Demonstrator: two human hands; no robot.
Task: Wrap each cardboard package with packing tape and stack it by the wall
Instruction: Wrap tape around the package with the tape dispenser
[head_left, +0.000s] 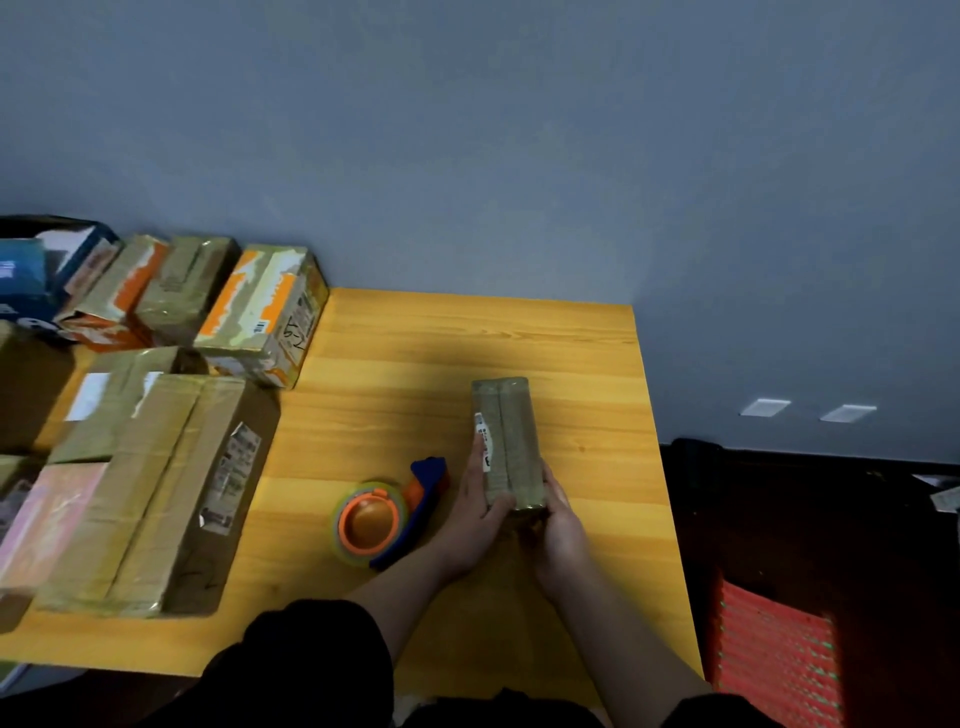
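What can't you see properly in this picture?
- Head view: the near end of the package is hidden by the left hand and right hand.
- The label print is too small to read.
- The boxes at left are cut off by the frame edge.
- The floor at right is too dark.
- Part of the tape dispenser sits behind the left hand.

Hands: two, left hand (480, 501) and right hand (558, 519), both at 6 o'clock. Narrow taped package (511, 441): one, mid-tabletop (597, 364). Tape dispenser (389, 512): one, with one tape roll, 7 o'clock of package. Cardboard boxes (150, 483) at 9 o'clock: at least seven; exact count unclear, pile runs off edge. White wall plates (808, 410): two, 3 o'clock.
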